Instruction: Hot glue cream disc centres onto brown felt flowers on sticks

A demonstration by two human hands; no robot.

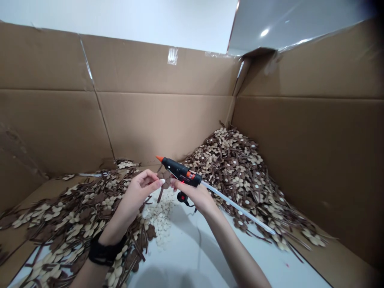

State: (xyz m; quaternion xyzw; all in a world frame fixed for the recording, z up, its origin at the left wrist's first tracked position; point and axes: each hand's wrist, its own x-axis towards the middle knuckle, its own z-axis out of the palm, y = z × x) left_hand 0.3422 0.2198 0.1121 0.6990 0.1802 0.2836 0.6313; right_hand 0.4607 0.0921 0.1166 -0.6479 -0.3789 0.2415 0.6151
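The left grip (139,189) pinches a brown flower (166,181); the right grip (195,194) is wrapped around a glue gun (179,171), just beside the flower. Below the grips, small white pieces (160,218) lie on the desk (187,236). Loose flowers (87,214) spread left, a taller heap (234,172) rises right, and a cardboard wall (162,120) stands beyond.

Free room lies over the flat white table (180,244), lower centre. Brown-and-cream flower heaps (240,176) flank it, tan cardboard walls (159,124) behind.
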